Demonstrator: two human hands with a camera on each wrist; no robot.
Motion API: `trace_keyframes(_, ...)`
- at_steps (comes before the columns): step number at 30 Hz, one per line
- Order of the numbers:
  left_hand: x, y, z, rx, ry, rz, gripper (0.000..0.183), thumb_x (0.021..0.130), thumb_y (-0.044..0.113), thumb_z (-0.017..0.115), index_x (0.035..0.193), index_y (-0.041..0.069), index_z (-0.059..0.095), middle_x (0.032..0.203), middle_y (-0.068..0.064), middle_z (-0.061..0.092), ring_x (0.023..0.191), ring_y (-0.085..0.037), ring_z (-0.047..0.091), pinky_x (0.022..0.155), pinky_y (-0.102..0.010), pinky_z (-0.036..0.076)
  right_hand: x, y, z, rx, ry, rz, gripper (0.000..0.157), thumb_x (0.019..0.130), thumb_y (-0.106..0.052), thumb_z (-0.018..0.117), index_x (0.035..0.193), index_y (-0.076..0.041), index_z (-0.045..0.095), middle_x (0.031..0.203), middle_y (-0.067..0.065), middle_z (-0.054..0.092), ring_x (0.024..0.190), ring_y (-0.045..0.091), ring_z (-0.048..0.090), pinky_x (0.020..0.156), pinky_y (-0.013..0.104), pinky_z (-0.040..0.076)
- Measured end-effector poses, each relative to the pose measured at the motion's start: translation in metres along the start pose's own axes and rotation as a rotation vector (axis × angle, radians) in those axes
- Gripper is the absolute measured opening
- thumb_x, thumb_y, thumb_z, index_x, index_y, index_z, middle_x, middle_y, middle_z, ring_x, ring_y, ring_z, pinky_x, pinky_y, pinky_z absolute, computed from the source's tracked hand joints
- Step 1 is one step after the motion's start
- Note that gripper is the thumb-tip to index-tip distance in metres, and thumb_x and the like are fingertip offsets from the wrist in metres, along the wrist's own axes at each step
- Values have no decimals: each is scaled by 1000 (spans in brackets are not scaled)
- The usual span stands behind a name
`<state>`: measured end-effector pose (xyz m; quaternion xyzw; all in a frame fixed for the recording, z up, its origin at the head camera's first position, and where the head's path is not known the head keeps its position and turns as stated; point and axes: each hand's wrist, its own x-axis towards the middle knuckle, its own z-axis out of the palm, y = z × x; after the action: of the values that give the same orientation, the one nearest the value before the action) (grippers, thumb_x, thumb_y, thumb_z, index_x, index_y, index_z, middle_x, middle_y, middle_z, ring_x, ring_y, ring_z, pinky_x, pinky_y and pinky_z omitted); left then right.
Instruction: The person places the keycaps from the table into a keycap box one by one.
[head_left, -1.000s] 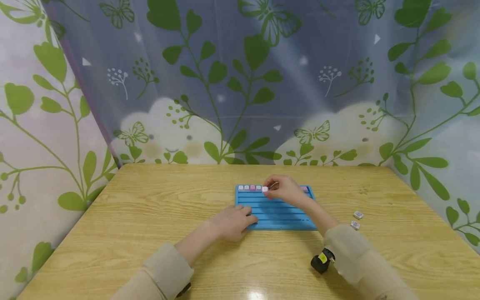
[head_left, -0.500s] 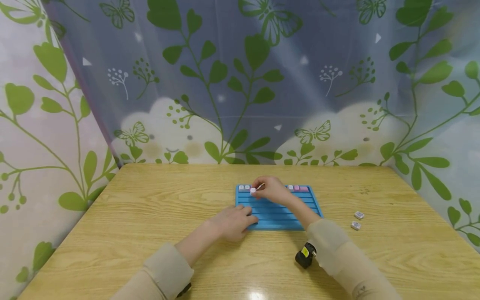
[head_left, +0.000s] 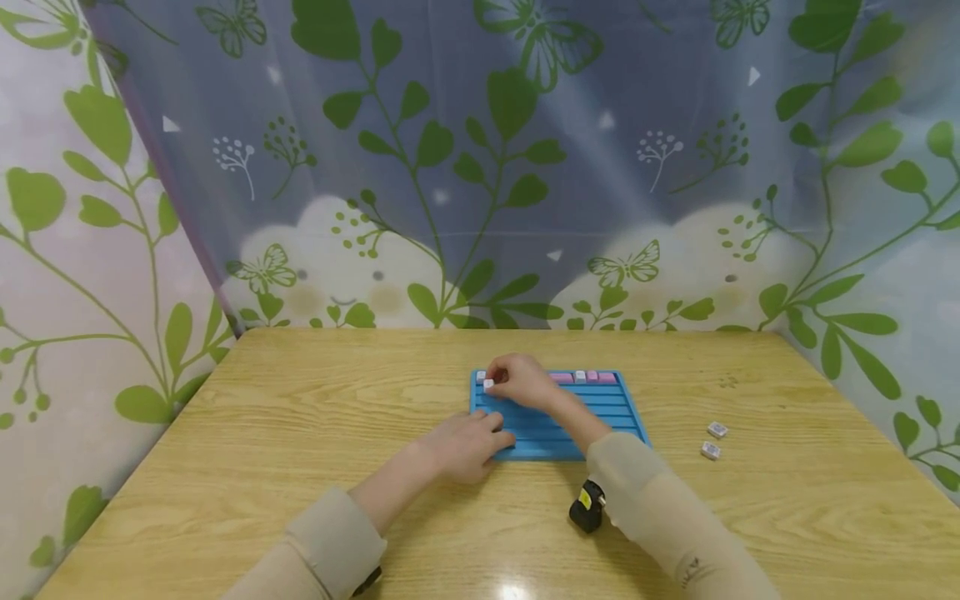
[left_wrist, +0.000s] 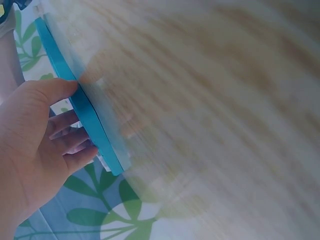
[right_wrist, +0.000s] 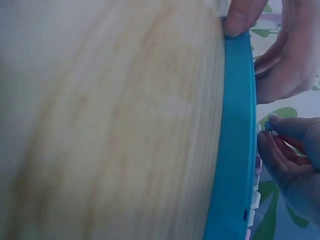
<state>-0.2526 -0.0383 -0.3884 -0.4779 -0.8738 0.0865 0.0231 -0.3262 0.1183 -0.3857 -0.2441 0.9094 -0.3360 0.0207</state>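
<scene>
A blue ridged tray (head_left: 570,433) lies on the table, with a row of white and pink keycaps (head_left: 592,377) along its far edge. My left hand (head_left: 468,446) holds the tray's near left corner, thumb (left_wrist: 65,89) against the front edge and fingers over the side. Above the tray's far left part, my right hand (head_left: 525,383) pinches a small white keycap (head_left: 489,384) between thumb and fingertips. That hand hides part of the row. In the right wrist view, the pinching fingers (right_wrist: 295,145) show beyond the tray's edge.
Two loose keycaps, one farther (head_left: 717,430) and one nearer (head_left: 710,450), lie on the wooden table (head_left: 315,375) right of the tray. A patterned curtain (head_left: 465,167) stands behind the table. A black wrist camera (head_left: 587,506) hangs under my right cuff.
My right hand has moved left along the far row with a keycap between its fingers. More white and pink keycaps show at the row's right end. My left hand has stayed in place.
</scene>
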Motion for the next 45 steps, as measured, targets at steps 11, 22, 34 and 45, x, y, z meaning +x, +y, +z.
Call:
trace_keyframes(11,0,0,0,-6,8,-2,30,92,24,57,121,18,58,100,-1,51,82,-14,45,72,-25,43,9,-4,3,-206,-35,-21,9,84,-8,67,92,-4,65,87,5,61,78,17,56,71,30,47)
trace_keyframes(22,1,0,2,12,10,-1,30,92,26,56,122,19,58,101,-1,51,82,-13,45,71,-24,42,11,-6,6,-345,-52,-19,14,86,-13,66,98,-7,66,87,3,55,77,16,53,70,31,46)
trace_keyframes(34,0,1,1,19,2,-4,32,93,27,55,124,20,56,101,0,51,80,-12,43,71,-23,41,13,-7,8,-315,-53,-28,14,87,-10,63,99,-2,66,89,8,63,75,18,57,68,31,48)
trace_keyframes(45,-1,0,2,32,29,0,29,93,26,56,121,19,58,96,1,50,74,-12,40,66,-22,39,16,-13,10,-337,-64,-27,12,88,-9,61,97,-2,65,85,8,63,75,20,57,67,32,47)
